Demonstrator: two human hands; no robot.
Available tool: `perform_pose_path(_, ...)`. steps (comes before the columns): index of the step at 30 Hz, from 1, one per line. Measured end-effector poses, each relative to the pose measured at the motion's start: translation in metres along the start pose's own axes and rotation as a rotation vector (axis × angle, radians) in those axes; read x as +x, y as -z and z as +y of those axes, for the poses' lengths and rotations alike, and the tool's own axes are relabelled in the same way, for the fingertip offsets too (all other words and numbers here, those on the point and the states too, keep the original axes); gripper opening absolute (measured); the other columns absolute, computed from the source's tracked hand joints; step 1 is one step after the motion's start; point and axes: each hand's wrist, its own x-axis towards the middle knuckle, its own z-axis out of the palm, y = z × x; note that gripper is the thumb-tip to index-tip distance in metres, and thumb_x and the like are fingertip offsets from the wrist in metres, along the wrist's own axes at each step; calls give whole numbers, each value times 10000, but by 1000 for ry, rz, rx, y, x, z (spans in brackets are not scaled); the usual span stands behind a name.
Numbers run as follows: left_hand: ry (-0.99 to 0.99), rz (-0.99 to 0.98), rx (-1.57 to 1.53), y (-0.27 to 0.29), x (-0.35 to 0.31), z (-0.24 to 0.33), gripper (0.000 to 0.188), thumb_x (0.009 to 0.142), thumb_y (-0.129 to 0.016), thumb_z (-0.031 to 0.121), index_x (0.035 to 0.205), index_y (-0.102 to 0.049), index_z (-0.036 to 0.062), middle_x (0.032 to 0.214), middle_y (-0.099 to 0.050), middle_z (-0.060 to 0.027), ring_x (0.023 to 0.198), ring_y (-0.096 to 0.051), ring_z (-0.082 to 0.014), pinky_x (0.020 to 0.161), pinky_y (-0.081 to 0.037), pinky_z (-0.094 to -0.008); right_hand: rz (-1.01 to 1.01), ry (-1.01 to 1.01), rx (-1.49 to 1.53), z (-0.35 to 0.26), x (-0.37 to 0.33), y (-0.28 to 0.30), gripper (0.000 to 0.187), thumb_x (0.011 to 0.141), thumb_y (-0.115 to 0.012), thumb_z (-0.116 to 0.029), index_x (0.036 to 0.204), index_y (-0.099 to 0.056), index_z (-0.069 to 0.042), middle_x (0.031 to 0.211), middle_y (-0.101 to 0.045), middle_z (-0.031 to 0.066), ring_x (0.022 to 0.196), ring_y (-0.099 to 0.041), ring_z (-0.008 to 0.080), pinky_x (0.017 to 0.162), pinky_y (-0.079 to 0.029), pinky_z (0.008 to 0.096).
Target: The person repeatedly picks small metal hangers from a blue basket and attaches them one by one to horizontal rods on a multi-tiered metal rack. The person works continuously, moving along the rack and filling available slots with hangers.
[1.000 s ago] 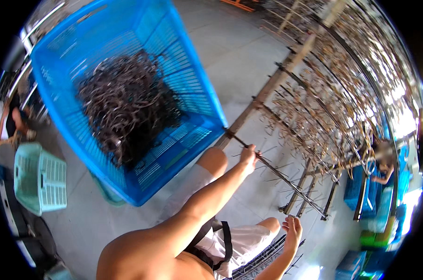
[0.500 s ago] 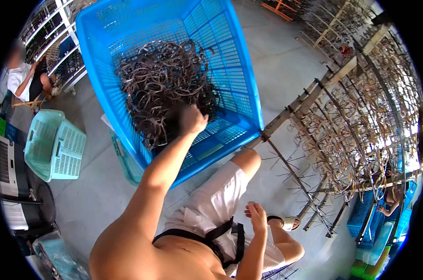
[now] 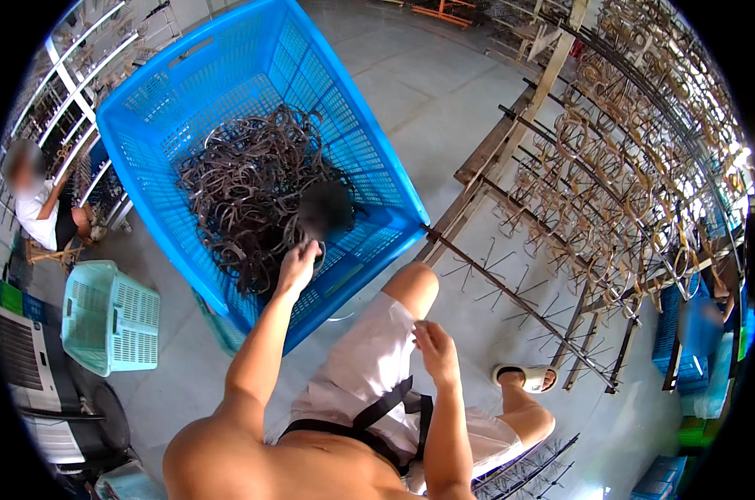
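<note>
Looking through the head view from my remote seat, I take the blue crate [image 3: 311,100] as my landmark. A heap of dark curved strips [image 3: 244,192] lies inside it, tangled and covering much of its bottom. My left hand [image 3: 298,265] reaches in over the crate's near side to the near edge of that heap, fingers bent inward; a looped strip sits right at the fingertips, but I cannot tell whether they grasp it. My right hand [image 3: 436,350] is outside the crate, beyond its near right corner and above the lap, thumb and fingers drawn together; I cannot tell whether anything small is between them.

As for progress, I judge it partial. To the right of the crate, a rack [image 3: 494,137] bears row upon row of curved pieces [image 3: 594,183], browner and lighter than the heap, so I cannot tell if they are the same kind. The nearest rod [image 3: 511,293] starts just beside the crate's right corner and slants away to the lower right; thin prongs stick out along it, and I make out no strip on any of them. By my reading, the farther rows are filled, this rod is at its very start, and a good share of strips remains in the crate, with a pale green basket [image 3: 136,329] standing to its left
</note>
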Motion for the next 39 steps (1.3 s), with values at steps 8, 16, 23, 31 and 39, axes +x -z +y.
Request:
perform_pose_path(8,-198,-517,50,45,-75,76,168,905,-549,147,960,-580,-8,790,-598,-32,739,-577,-95,677,-469,-237,-103,853,-247,-72,62,-75,545,797,-620,-35,1302,-414,-45,1197,-452,175,1095,-472,317,882,-417,339)
perform_pose_path(16,-46,-747,-502,58,-57,113,246,829,-597,120,1035,-541,-1,861,-564,-34,765,-556,-125,707,-436,-236,-266,778,-263,-75,102,-64,309,834,-610,-132,1112,-568,-3,1099,-526,160,1034,-487,331,896,-404,381)
perform_pose_path(23,196,-298,-434,0,-55,151,156,878,-589,257,832,-560,111,590,-393,62,528,-394,-25,411,-251,-189,90,1049,-695,-94,79,-10,212,733,-600,-196,937,-640,-154,1036,-564,49,941,-567,231,740,-501,369)
perform_pose_path(31,106,-556,-388,-100,-149,189,159,953,-462,232,844,-482,117,633,-385,43,535,-389,-34,419,-275,-164,-2,930,-547,-92,-48,103,266,812,-641,-284,987,-597,-88,557,-532,58,511,-563,251,490,-438,394)
perform_pose_path(39,219,-1181,-348,-171,-214,144,171,949,-486,195,947,-555,39,792,-561,-34,661,-507,-86,591,-415,-209,1274,438,508,2,-166,317,167,905,-527,-173,782,-538,-60,566,-440,-8,415,-372,75,374,-316,232)
